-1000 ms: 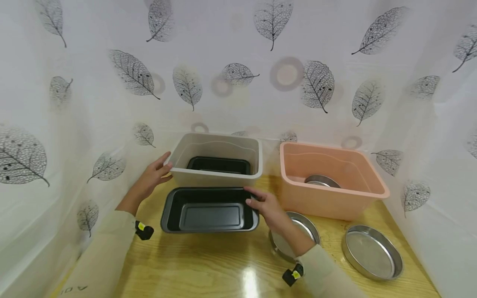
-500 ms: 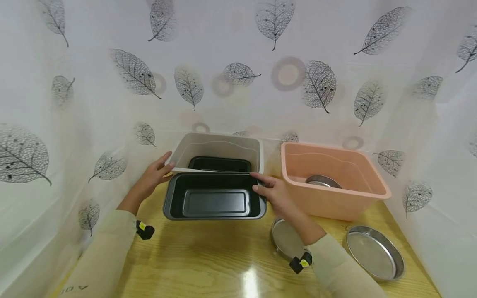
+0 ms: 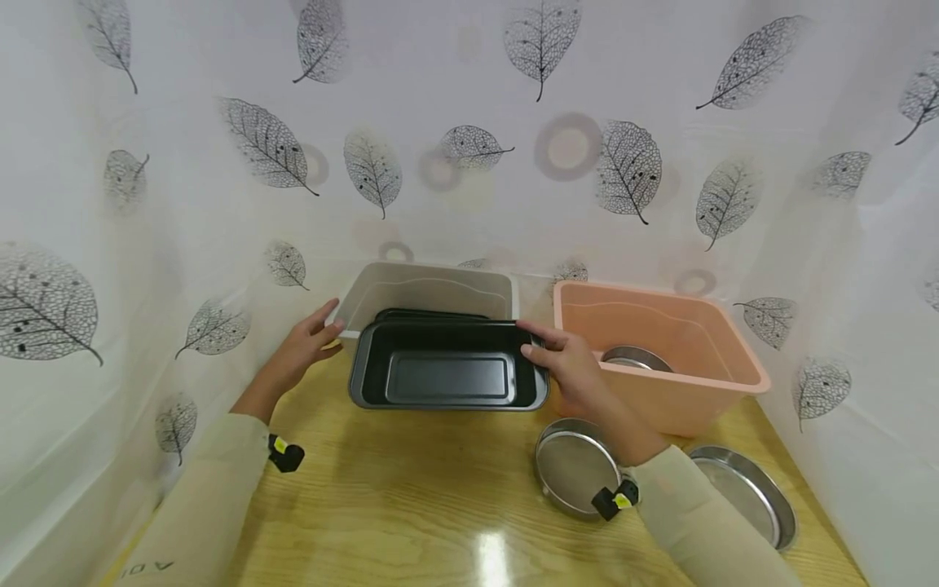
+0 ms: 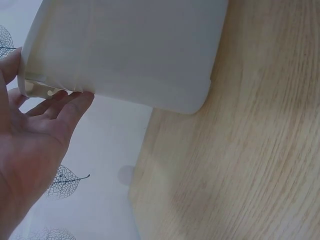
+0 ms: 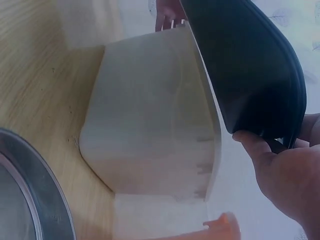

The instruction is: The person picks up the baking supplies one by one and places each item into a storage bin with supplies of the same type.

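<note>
Woodgrain tabletop (image 3: pixel 411 497); right fingers (image 3: pixel 541 355) grip dark rectangular pan (image 3: pixel 451 379); left fingers (image 4: pixel 77 106) hold bin (image 4: pixel 135 50).

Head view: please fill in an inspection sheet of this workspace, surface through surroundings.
Surface: wood-grain table, with a bright reflection near the front.
Job's things: black pan, held up at the near rim of the grey bin, contact unclear; dark item inside the bin, mostly hidden.
Clutter: peach bin with a round pan inside; two round metal pans on the table.
Hands: left hand holds the grey bin's rim; right hand grips the black pan's right end.
Cables: nothing seen.
Surroundings: white leaf-print sheeting.
</note>
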`<state>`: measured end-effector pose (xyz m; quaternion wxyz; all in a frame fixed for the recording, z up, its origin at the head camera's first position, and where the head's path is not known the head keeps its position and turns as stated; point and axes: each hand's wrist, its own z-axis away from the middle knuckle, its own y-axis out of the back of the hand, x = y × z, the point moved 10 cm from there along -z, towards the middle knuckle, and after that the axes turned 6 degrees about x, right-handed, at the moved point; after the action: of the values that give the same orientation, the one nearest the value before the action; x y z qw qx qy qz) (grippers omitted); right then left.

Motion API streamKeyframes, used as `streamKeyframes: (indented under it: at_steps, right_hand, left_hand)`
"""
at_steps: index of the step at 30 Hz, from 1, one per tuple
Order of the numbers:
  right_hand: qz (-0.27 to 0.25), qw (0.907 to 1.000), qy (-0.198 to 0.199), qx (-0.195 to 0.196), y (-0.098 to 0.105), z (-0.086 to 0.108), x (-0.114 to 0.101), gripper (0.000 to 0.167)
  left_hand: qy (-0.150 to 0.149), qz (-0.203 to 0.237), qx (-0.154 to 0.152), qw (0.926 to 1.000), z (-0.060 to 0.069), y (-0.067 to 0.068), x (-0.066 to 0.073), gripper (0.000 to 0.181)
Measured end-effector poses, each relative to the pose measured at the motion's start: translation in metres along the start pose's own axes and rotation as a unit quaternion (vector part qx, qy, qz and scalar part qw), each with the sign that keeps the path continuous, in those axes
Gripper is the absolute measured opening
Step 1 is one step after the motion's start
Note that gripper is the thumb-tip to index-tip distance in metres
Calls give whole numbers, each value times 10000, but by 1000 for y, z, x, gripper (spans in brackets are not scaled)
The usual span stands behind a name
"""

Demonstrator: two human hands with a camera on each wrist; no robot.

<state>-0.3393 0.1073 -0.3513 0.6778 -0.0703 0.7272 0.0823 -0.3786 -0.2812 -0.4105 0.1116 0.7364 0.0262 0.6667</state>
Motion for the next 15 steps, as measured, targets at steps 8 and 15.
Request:
streamKeyframes:
  at_steps: [8, 15]
  right_hand:
    - [260, 9993, 34, 278, 22, -12, -9, 51]
    - [-186, 9991, -178, 342, 35, -24, -14, 55]
  left_hand:
    - [31, -27, -52, 10000, 0, -1, 1, 75]
    - [108, 8, -85, 9999, 1, -1, 2, 76]
